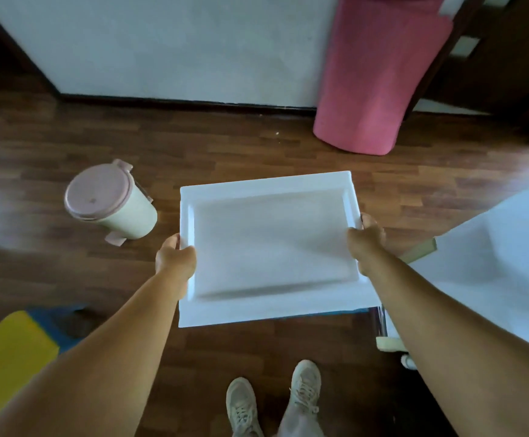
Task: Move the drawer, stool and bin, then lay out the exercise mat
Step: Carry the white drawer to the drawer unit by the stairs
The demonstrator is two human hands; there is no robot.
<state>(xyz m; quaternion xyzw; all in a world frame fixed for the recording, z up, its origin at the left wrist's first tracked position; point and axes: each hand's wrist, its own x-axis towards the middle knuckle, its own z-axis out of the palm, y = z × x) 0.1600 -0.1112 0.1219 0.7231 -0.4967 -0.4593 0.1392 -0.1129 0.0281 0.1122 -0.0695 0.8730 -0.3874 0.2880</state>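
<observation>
White drawer [269, 244] held between left hand [175, 258], right hand [365, 238], each gripping side rim

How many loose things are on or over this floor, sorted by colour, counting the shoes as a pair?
White: 1, the drawer, gripped at its sides by the left hand and right hand
Pink: 1, the rolled mat leaning on the wall
Pink-lidded pale green: 1, the bin
Yellow and blue: 1, a mat at lower left
Beige: 1, the pair of shoes
Total: 5
</observation>
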